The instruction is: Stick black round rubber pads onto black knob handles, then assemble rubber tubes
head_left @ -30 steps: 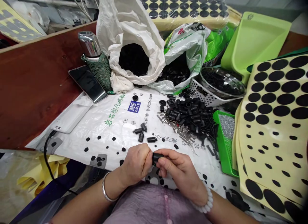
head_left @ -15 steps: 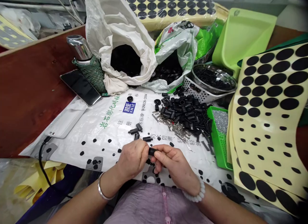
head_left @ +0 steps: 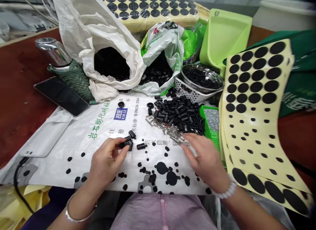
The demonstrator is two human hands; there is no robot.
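My left hand (head_left: 106, 160) is at the small group of black plastic sleeves (head_left: 132, 134) left of the middle, thumb and forefinger apart around one sleeve that is partly hidden. It does not look gripped. Another sleeve with a narrow tip (head_left: 141, 146) lies just to the right. My right hand (head_left: 203, 157) is over the near edge of the heap, fingers apart and slightly blurred, with nothing visible between them. Thin metal clips (head_left: 170, 132) lie beside its fingertips. Behind them is the large pile of black sleeves (head_left: 172, 111).
A green tray (head_left: 207, 124) of small silvery parts and yellow sticker sheets (head_left: 249, 124) lie right. Behind stand a white sack (head_left: 133, 65), a glass bowl (head_left: 202, 80) in a basket, and a light-green scoop (head_left: 224, 39). A phone (head_left: 61, 96) and white power bank (head_left: 46, 137) lie left.
My hands, earlier together on a black sleeve, have separated. The left moved to the small group of sleeves and its fingers opened; the right moved out to the metal clips. The view shifted right.
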